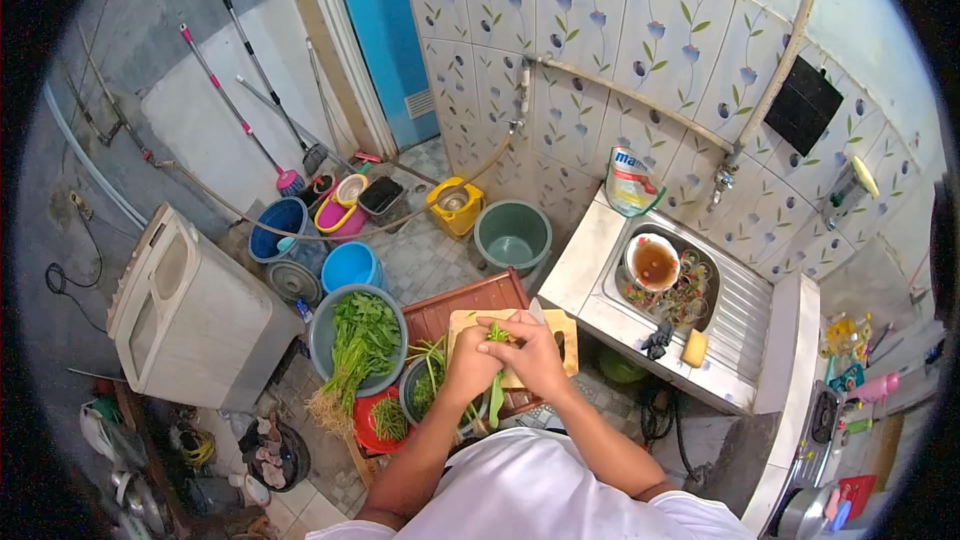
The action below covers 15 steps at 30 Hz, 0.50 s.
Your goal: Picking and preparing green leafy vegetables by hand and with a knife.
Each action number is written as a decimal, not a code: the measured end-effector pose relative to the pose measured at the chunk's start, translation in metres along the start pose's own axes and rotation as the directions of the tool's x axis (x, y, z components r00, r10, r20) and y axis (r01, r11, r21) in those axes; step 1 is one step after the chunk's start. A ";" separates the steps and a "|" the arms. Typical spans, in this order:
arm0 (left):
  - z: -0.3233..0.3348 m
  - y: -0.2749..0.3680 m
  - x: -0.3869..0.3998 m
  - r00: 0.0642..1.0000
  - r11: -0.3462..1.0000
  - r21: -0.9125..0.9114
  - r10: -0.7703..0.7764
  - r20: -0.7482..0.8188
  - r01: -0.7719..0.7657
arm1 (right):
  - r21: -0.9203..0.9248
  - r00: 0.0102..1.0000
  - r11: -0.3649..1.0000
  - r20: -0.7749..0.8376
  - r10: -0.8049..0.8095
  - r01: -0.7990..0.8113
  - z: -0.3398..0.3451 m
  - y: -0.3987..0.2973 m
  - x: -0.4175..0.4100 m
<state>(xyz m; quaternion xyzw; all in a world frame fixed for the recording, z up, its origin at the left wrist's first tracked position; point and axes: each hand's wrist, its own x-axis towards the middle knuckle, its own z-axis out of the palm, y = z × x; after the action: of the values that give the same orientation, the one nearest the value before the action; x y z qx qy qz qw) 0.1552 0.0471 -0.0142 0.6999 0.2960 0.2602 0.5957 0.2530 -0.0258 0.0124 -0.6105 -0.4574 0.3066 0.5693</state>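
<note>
My left hand (474,361) and my right hand (534,351) meet over a wooden cutting board (469,321), their fingers closed around a small bunch of leafy greens (496,390). Leaves and stems hang below the hands, and a short tuft shows between the fingers. Just beyond my right knuckles a knife blade (536,309) sticks out; its handle is hidden, so I cannot tell how it is held. Under the board is a brown slatted plastic surface (457,291). By my left forearm, a grey bowl (409,390) contains cut greens, with long stems across its rim.
Left of the hands stand a grey basin (321,322) with rooted leafy greens (364,334) and a red basin (367,420) with cut stems (390,420). A green bucket (513,236) is beyond the board. A counter sink (716,292) with dishes lies right, a washing machine (202,315) left.
</note>
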 end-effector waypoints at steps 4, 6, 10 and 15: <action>0.003 0.022 -0.002 0.996 0.971 0.223 -0.081 -0.040 0.088 | 0.239 0.989 0.960 -0.002 0.148 -0.143 0.000 0.016 0.003; 0.002 0.011 0.002 1.000 0.989 0.145 0.014 -0.003 -0.013 | 0.455 0.985 0.875 0.028 0.170 -0.164 0.000 0.031 0.006; -0.010 0.005 0.005 0.979 1.000 0.002 0.010 0.203 -0.010 | 0.437 0.974 0.871 0.141 0.180 -0.224 -0.012 0.044 0.012; -0.012 -0.012 0.005 0.904 0.916 -0.328 -0.078 0.420 0.231 | 0.591 0.894 0.682 0.382 0.233 -0.431 -0.019 0.048 0.012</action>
<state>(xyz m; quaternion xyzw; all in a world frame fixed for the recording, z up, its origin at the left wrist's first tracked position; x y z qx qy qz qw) 0.1488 0.0605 -0.0242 0.5869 0.1696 0.1145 0.7833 0.2847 -0.0200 -0.0294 -0.3928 -0.2736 0.6293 0.6123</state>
